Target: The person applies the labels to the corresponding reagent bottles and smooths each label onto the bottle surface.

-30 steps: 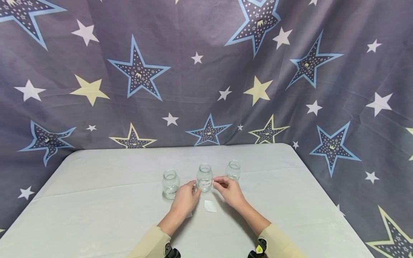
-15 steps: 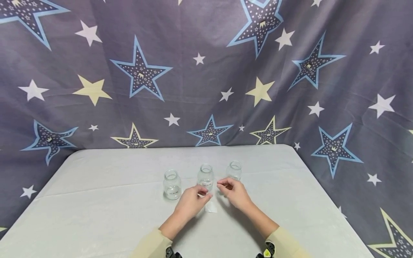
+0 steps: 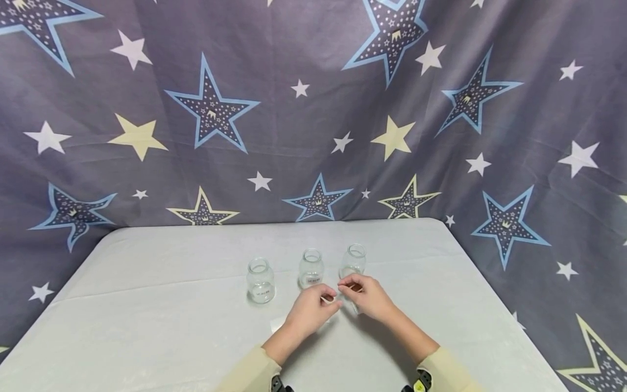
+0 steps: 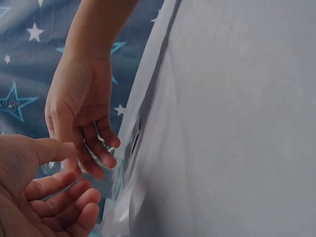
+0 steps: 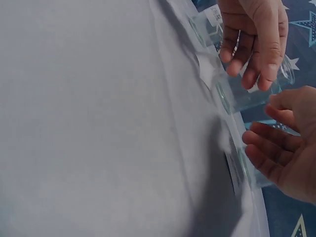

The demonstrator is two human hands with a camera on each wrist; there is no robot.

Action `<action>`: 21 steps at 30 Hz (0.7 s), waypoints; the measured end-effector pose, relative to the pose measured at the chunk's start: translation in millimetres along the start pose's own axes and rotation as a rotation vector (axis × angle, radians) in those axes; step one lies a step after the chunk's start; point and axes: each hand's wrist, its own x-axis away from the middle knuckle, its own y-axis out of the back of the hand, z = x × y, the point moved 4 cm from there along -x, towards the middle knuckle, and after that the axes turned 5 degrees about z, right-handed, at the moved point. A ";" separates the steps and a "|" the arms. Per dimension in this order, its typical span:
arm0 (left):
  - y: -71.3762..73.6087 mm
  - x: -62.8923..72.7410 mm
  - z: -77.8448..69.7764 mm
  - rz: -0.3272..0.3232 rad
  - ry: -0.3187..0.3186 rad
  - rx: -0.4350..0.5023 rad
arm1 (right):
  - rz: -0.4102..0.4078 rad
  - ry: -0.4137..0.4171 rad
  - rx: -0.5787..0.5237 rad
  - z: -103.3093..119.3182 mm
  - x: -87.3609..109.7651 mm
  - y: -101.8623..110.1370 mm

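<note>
Three clear glass jars stand upright in a row: a left jar (image 3: 259, 277), a middle jar (image 3: 311, 265) and a right jar (image 3: 354, 260). Small printed labels show on the left and middle jars. In front of the right jar, my left hand (image 3: 311, 311) and right hand (image 3: 368, 298) come together, fingertips close to each other. Left fingers are loosely bent, the thumb apart from the index. On the right, thumb and index nearly meet, with nothing visible between them. Below them a thin paper piece (image 5: 235, 173) lies by the right jar's base.
Another white paper piece (image 3: 276, 325) lies near my left wrist, and one more (image 3: 323, 328) is mostly hidden beneath that hand. A white cloth covers the table (image 3: 171, 305). Behind it hangs a star-patterned curtain (image 3: 274, 125).
My left hand has left the middle jar's side and moved right and nearer. My right hand has also shifted right, and both hands now meet before the right jar. The jars stay put.
</note>
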 end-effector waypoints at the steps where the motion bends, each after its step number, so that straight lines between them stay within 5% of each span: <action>1: -1.8 -1.1 -1.1 0.003 -0.001 -0.003 | 0.012 0.009 0.017 -0.5 0.8 2.1; 21: -37.8 -19.2 -9.2 0.070 0.045 -0.129 | 0.147 0.096 0.226 -21.3 20.1 31.9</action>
